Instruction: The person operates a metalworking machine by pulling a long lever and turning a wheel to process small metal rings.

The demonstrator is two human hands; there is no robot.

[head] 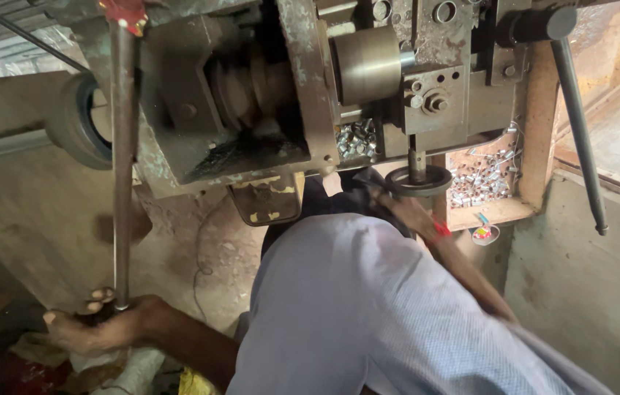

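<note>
Left hand on a long machine lever, right arm reaching to the handwheel.

At near left, the left hand (98,325) has its fingers (99,296) clamped round the lower end of the long metal lever (122,168), which rises to the worn machine (310,80). Further right, the right arm stretches toward the small black handwheel (418,180); its fingers cannot be made out. Beyond sits a tray of small metal parts (479,179).

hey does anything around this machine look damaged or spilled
The machine looks worn, its paint chipped and flaking, and so does the plate under it. Small shiny metal pieces lie heaped in the wooden tray. The left hand grips the long lever.
</note>
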